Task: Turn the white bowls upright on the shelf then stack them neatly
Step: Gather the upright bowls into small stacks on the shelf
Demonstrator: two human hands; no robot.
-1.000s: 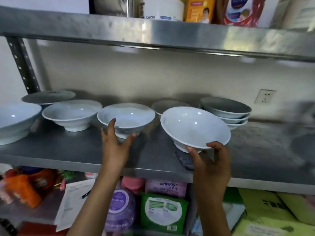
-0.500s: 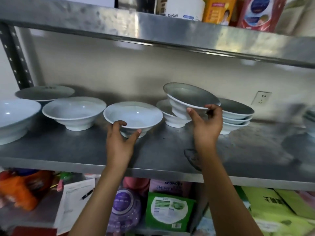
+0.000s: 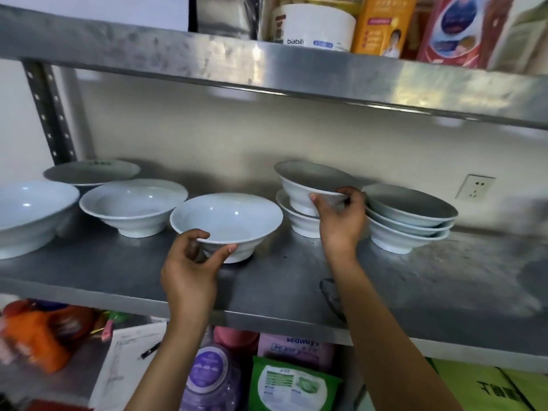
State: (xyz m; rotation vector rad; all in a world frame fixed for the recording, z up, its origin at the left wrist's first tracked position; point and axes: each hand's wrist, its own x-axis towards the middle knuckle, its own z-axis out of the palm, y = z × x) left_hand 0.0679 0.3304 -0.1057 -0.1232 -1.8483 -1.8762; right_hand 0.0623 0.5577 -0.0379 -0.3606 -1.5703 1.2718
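A steel shelf (image 3: 118, 280) carries white ceramic bowls, all upright. At nine o'clock, the largest white bowl (image 3: 29, 215) is cut by the frame edge; behind it, at ten o'clock, a shallow bowl (image 3: 92, 172) bears dark writing on its inner rim, too small to read. Next comes a wide-rimmed bowl (image 3: 130, 207), standing free. At centre the left hand (image 3: 189, 274) pinches the near rim of a glossy white bowl (image 3: 226, 223), thumb on the outside and fingers curled over the lip; whether its foot touches the shelf is hard to judge. At one o'clock the right hand (image 3: 341, 221) grips the rim of a tilted bowl (image 3: 311, 182), set into a lower bowl (image 3: 296, 221). Just beside it, at two o'clock, stands a stack of three bowls (image 3: 409, 223). A white wall socket (image 3: 474, 187) sits beyond. On the upper shelf a white tub (image 3: 317, 28) reads "babili". Below, at six o'clock, a pink pack (image 3: 296, 350) reads "seaways".
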